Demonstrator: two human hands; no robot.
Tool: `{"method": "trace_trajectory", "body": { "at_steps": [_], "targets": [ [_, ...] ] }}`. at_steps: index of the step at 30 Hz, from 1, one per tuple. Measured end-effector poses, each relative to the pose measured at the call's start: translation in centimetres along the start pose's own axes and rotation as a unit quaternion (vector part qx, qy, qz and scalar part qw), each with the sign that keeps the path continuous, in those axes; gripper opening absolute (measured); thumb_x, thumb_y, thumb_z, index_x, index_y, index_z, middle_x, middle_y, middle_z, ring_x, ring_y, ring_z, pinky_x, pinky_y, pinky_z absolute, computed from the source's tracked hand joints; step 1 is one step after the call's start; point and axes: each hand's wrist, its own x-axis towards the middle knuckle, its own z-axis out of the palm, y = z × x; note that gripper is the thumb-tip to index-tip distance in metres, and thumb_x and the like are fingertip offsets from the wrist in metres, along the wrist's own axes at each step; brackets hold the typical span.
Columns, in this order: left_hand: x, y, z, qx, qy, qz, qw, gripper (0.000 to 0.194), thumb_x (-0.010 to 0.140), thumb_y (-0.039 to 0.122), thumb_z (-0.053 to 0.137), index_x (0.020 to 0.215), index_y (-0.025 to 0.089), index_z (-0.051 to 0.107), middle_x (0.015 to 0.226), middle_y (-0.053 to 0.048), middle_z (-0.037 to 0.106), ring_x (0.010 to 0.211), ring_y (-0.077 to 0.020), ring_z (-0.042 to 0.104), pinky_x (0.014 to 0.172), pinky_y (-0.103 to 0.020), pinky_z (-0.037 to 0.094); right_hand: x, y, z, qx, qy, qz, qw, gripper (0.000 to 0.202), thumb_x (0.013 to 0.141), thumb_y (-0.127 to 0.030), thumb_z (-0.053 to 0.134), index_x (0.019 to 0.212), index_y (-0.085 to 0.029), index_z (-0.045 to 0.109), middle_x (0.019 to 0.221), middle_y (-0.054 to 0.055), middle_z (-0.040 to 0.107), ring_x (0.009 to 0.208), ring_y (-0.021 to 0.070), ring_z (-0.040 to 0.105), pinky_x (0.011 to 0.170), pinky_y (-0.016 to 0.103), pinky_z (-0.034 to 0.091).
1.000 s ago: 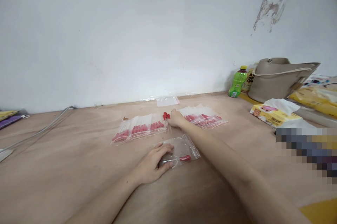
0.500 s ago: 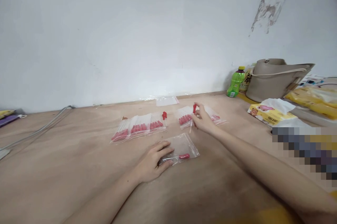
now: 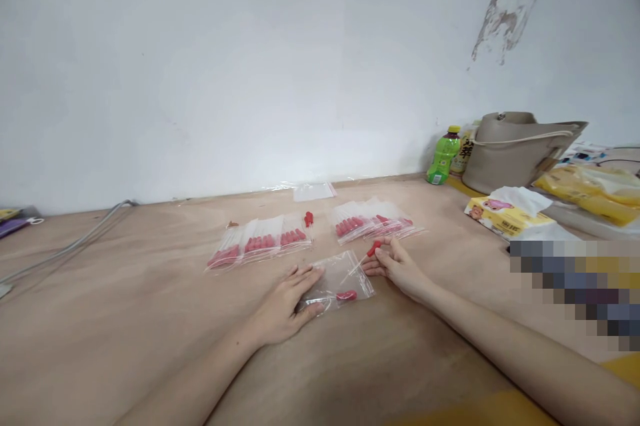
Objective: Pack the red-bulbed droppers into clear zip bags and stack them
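Note:
A clear zip bag (image 3: 333, 277) lies on the table with one red-bulbed dropper (image 3: 346, 295) inside it. My left hand (image 3: 293, 301) rests on the bag's left end, fingers stretched out and thumb apart. At the bag's right, zip end, my right hand (image 3: 397, 267) pinches a second dropper (image 3: 373, 249) by its red bulb. The thin clear stem of that dropper points down and left over the bag; whether its tip is inside I cannot tell. Farther back, filled bags of droppers overlap in a left row (image 3: 263, 243) and a right row (image 3: 367, 221).
Loose droppers (image 3: 309, 219) lie beside the left row. Flat empty bags (image 3: 314, 192) are near the wall. To the right stand a green bottle (image 3: 444, 156), a grey-beige bag (image 3: 505, 159) and a tissue box (image 3: 505, 216). A grey cable (image 3: 75, 253) runs along the left.
My right hand has come from beside the right row toward me, carrying the dropper to the clear bag's zip end. The dropper's stem now slants over the bag. My left hand stays on the bag.

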Motion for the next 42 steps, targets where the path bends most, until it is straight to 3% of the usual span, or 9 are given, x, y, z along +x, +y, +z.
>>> {"method": "trace_trajectory", "body": {
  "at_steps": [5,11,15,21,28,34,37,39,42],
  "targets": [
    [0.1,0.1,-0.1,0.002,-0.006,-0.005,1.000,0.054,0.086,0.041,0.042,0.133,0.024,0.024,0.135,-0.003,0.035,0.124,-0.0224,0.029,0.103,-0.044,0.022,-0.1,-0.3,-1.6,-0.176,-0.077,-0.028,0.981,0.031,0.067,-0.042,0.059,0.081,-0.017,0.048,0.076,0.003,0.059,0.067,0.0128,0.057,0.065,0.030,0.046],
    [0.1,0.3,-0.2,0.003,-0.001,-0.016,1.000,0.051,0.085,0.041,0.043,0.131,0.023,0.030,0.134,-0.004,0.036,0.124,-0.0241,0.029,0.101,-0.044,0.024,0.3,-0.8,-2.3,-0.391,-0.111,-0.162,0.899,0.015,0.070,-0.030,0.058,0.076,-0.018,0.063,0.081,0.004,0.062,0.079,0.0170,0.053,0.076,0.033,0.039],
    [0.1,0.2,-0.2,0.005,-0.004,-0.011,1.000,0.053,0.085,0.042,0.042,0.132,0.023,0.027,0.134,-0.003,0.036,0.123,-0.0223,0.030,0.103,-0.043,0.022,0.7,-1.0,-2.9,-0.430,-0.101,-0.166,0.882,0.015,0.070,-0.031,0.057,0.076,-0.019,0.065,0.078,0.004,0.061,0.073,0.0166,0.052,0.069,0.031,0.040],
    [0.1,0.2,-0.2,0.013,-0.006,-0.017,1.000,0.053,0.085,0.043,0.042,0.132,0.023,0.027,0.134,-0.003,0.036,0.123,-0.0217,0.030,0.102,-0.042,0.024,0.7,-1.1,-2.8,-0.379,-0.167,-0.215,0.884,0.018,0.068,-0.034,0.061,0.079,-0.020,0.066,0.090,0.005,0.058,0.085,0.0170,0.052,0.079,0.033,0.038],
    [0.2,0.4,-0.2,0.011,0.001,-0.022,1.000,0.053,0.084,0.043,0.044,0.131,0.022,0.030,0.132,-0.005,0.038,0.123,-0.0245,0.031,0.100,-0.044,0.026,0.6,0.4,-0.1,-0.374,-0.129,-0.224,0.890,0.011,0.068,-0.030,0.062,0.069,-0.019,0.066,0.083,0.004,0.059,0.081,0.0165,0.052,0.077,0.032,0.040],
    [0.0,0.2,-0.1,-0.003,0.008,-0.013,1.000,0.048,0.084,0.040,0.046,0.126,0.022,0.033,0.129,-0.006,0.042,0.121,-0.0233,0.034,0.102,-0.043,0.023,0.7,-0.6,-0.5,-0.373,-0.154,-0.226,0.887,0.016,0.074,-0.025,0.052,0.079,-0.019,0.066,0.086,0.005,0.062,0.082,0.0156,0.054,0.077,0.030,0.040],
    [0.0,0.4,-0.2,-0.022,0.010,-0.014,1.000,0.038,0.083,0.038,0.047,0.116,0.020,0.041,0.125,-0.007,0.046,0.120,-0.0231,0.035,0.101,-0.042,0.025,1.6,-1.8,-0.9,-0.381,-0.076,-0.199,0.900,0.017,0.073,-0.026,0.052,0.077,-0.016,0.065,0.074,0.004,0.063,0.069,0.0145,0.055,0.064,0.026,0.042],
    [0.0,0.6,-0.3,-0.034,0.011,-0.017,0.999,0.030,0.083,0.038,0.047,0.107,0.020,0.046,0.121,-0.007,0.049,0.120,-0.0229,0.036,0.101,-0.040,0.026,2.7,-2.5,-0.6,-0.398,-0.016,-0.217,0.891,0.016,0.072,-0.025,0.051,0.076,-0.016,0.064,0.072,0.003,0.064,0.064,0.0133,0.055,0.059,0.024,0.040],
    [0.1,0.7,-0.4,-0.050,0.015,-0.016,0.999,0.020,0.083,0.036,0.047,0.095,0.020,0.048,0.118,-0.007,0.051,0.120,-0.0217,0.036,0.101,-0.038,0.026,4.8,-3.2,1.2,-0.430,0.010,-0.242,0.870,0.016,0.073,-0.021,0.049,0.077,-0.017,0.064,0.072,0.002,0.065,0.062,0.0110,0.055,0.059,0.021,0.040]
  ]
}}
